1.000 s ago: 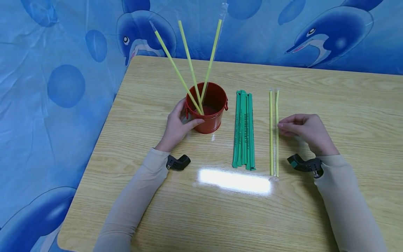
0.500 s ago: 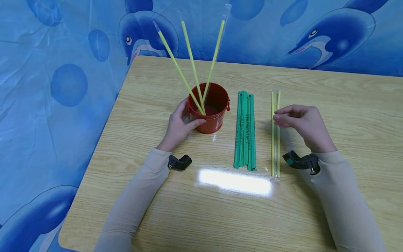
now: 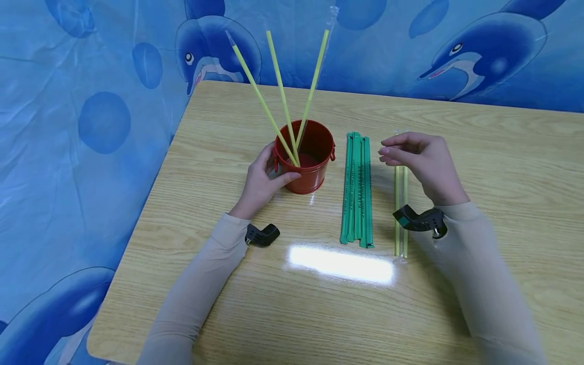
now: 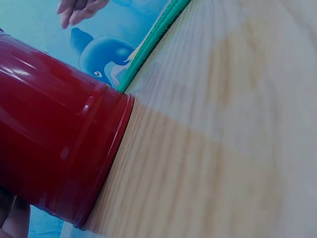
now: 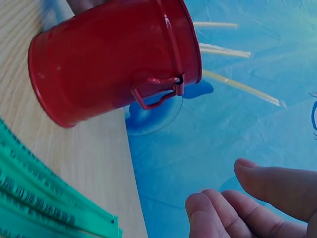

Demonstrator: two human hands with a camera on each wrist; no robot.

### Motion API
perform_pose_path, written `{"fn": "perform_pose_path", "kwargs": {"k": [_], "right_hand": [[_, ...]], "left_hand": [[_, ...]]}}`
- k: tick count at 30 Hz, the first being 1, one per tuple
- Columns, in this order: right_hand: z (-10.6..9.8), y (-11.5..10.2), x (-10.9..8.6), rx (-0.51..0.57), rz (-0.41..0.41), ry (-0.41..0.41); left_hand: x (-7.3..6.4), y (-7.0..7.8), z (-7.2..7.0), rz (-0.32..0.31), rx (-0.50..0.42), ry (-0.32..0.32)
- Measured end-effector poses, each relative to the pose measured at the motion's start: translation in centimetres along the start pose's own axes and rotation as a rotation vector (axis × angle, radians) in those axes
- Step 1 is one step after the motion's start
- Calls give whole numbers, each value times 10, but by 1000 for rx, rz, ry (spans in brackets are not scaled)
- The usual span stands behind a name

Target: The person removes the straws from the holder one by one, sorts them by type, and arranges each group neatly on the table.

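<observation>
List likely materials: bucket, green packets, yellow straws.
Red bucket: probably painted metal, glossy; sharp highlights, smooth even colour.
Green packets: paper or plastic film, can't tell which; flat ends, printed lettering.
Yellow straws: likely plastic, finish unclear; slim, evenly coloured. Clear film, apparently plastic, shows past one tip.

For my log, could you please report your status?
Left hand grips red bucket, three straws inside. Right hand empty, over two more straws. Green packets between bucket and right hand.
</observation>
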State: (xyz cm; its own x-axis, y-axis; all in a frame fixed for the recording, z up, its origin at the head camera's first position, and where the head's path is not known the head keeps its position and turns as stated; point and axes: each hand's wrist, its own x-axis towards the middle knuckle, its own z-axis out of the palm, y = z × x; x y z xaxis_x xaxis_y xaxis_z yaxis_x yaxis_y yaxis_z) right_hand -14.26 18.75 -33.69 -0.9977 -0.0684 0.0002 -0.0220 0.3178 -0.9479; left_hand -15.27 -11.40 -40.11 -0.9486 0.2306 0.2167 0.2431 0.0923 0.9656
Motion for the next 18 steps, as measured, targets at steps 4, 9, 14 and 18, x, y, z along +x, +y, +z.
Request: {"fn": "perform_pose_path", "kwargs": {"k": [4, 9, 14, 18], "right_hand": [[8, -6, 10, 57, -11, -1], [19, -14, 22, 139, -39, -10], [29, -24, 30, 175, -66, -22], [38, -29, 39, 232, -78, -28]], "left_hand": [[1, 0, 0, -7, 2, 3], [1, -1, 1, -8, 0, 2], [2, -1, 1, -6, 13, -8], [2, -1, 1, -6, 21, -9]]}}
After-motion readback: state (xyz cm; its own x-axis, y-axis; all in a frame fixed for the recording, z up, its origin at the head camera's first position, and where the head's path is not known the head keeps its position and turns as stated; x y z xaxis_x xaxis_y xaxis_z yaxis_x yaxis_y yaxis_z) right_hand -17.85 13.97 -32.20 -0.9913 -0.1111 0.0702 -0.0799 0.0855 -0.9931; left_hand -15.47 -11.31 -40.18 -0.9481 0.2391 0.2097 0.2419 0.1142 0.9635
